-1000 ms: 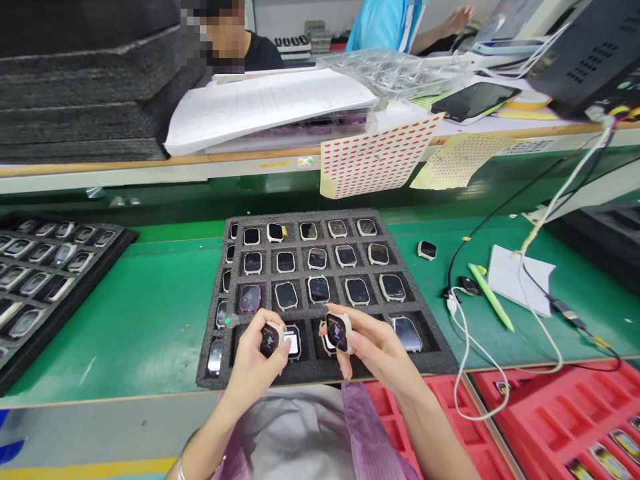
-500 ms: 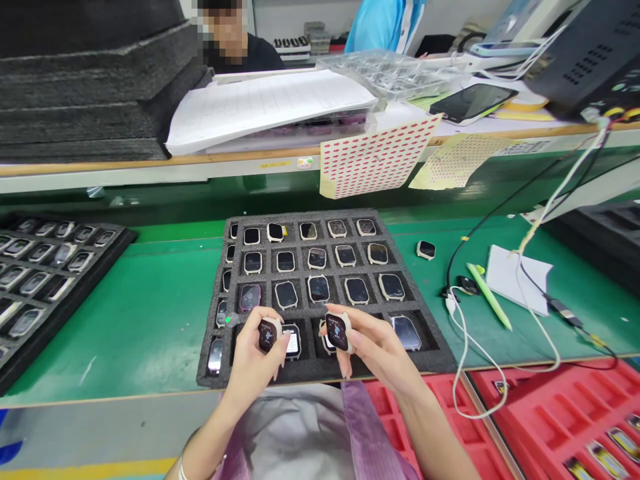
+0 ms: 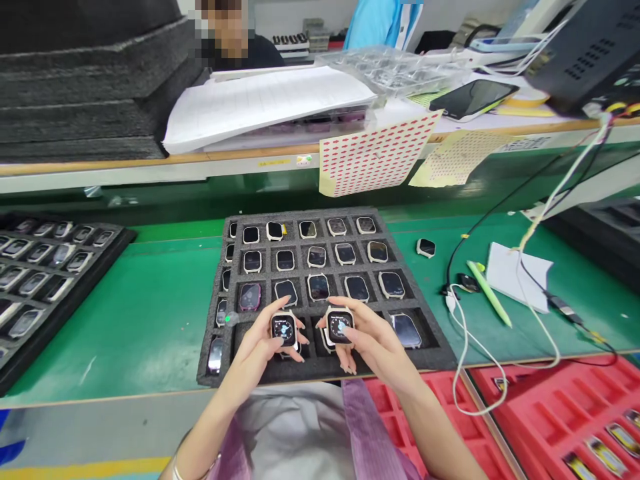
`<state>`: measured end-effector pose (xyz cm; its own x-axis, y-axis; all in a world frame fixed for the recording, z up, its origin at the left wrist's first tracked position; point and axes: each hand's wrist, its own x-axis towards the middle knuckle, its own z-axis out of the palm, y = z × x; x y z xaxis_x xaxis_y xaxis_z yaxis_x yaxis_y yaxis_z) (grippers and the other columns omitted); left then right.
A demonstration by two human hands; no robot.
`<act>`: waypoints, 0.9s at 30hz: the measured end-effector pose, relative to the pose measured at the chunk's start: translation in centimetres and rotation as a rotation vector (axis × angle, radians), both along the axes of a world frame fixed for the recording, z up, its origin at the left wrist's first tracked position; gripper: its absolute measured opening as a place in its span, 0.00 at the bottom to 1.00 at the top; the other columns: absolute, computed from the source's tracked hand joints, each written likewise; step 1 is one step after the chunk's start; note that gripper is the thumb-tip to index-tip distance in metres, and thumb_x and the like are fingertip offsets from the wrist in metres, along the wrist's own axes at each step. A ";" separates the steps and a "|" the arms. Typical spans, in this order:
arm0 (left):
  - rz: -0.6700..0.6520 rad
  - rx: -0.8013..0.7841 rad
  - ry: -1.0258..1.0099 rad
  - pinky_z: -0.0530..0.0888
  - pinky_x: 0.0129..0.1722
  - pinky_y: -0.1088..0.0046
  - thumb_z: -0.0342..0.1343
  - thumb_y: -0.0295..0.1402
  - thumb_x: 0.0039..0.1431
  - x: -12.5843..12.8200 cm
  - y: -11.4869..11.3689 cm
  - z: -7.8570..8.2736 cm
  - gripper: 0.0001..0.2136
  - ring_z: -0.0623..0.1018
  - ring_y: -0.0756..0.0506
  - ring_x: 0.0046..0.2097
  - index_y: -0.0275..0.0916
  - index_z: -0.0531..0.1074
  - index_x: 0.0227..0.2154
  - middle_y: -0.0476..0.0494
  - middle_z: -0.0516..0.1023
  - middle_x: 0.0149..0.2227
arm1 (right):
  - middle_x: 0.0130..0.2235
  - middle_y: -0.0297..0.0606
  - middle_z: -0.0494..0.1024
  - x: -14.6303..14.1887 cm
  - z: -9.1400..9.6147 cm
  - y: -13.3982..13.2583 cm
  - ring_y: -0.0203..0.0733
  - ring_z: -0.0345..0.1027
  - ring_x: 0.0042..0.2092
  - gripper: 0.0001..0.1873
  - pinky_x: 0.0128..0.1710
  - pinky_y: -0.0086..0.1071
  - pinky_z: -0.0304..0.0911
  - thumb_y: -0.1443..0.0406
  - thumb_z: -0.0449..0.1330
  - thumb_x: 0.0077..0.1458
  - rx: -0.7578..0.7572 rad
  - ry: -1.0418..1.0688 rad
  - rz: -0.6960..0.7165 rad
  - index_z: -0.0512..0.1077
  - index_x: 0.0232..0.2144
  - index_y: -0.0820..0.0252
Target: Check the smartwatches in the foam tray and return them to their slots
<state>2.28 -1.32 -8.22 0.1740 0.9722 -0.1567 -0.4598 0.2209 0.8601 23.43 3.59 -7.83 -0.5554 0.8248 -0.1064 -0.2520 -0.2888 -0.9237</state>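
My left hand (image 3: 261, 343) is closed around a strapless smartwatch (image 3: 283, 329), its lit screen facing up and my thumb at its lower edge. In my right hand (image 3: 373, 337) is a second smartwatch (image 3: 340, 324), also lit, with my thumb on the lower right of its screen. Both are held side by side just above the front row of a dark foam tray (image 3: 367, 369). Rows of similar watch cases sit in the tray's pockets, among them a purple-framed one (image 3: 250, 297). Front-row watches are partly hidden beneath my hands.
One watch (image 3: 426, 247) lies on the green bench right of the tray. Nearby are a green pen (image 3: 490, 293), white paper (image 3: 520, 277) and cables (image 3: 470, 347). Another filled tray (image 3: 40, 267) stands left, red trays (image 3: 560, 413) lower right. Two people are behind the shelf.
Both watches have turned so their screens face up toward me, and their displays now show plainly. My left hand has shifted slightly right, and its thumb has come onto the watch's lower edge.
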 end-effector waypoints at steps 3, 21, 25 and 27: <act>-0.027 0.002 0.008 0.76 0.37 0.62 0.49 0.28 0.56 0.0 0.0 0.2 0.25 0.74 0.38 0.46 0.40 0.59 0.57 0.38 0.71 0.46 | 0.45 0.46 0.75 0.1 -0.2 0.0 0.35 0.71 0.23 0.21 0.17 0.26 0.65 0.63 0.58 0.59 -0.011 -0.011 -0.003 0.62 0.54 0.56; -0.037 0.018 0.060 0.76 0.37 0.64 0.49 0.28 0.58 0.1 -0.1 0.2 0.21 0.74 0.39 0.46 0.41 0.61 0.55 0.38 0.71 0.46 | 0.44 0.47 0.76 -0.3 0.2 -0.4 0.35 0.73 0.22 0.21 0.15 0.22 0.64 0.63 0.62 0.57 0.011 -0.070 -0.040 0.63 0.51 0.59; -0.025 0.023 0.029 0.77 0.37 0.64 0.50 0.28 0.58 0.0 -0.1 0.1 0.22 0.75 0.40 0.45 0.42 0.59 0.56 0.38 0.72 0.46 | 0.51 0.47 0.70 0.1 1.0 -0.9 0.38 0.75 0.30 0.36 0.22 0.25 0.70 0.68 0.65 0.53 0.040 -0.095 0.060 0.54 0.60 0.52; -0.021 0.025 0.014 0.77 0.37 0.63 0.51 0.29 0.58 -0.1 -0.2 0.1 0.23 0.75 0.40 0.45 0.42 0.58 0.56 0.38 0.72 0.46 | 0.49 0.45 0.70 0.9 1.4 -1.0 0.40 0.75 0.33 0.37 0.25 0.29 0.72 0.67 0.63 0.55 0.075 -0.170 0.073 0.50 0.61 0.50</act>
<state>2.15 -1.52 -8.11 0.1927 0.9719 -0.1349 -0.4430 0.2088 0.8719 24.30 2.58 -6.41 -0.5935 0.7919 -0.1439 -0.0714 -0.2298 -0.9706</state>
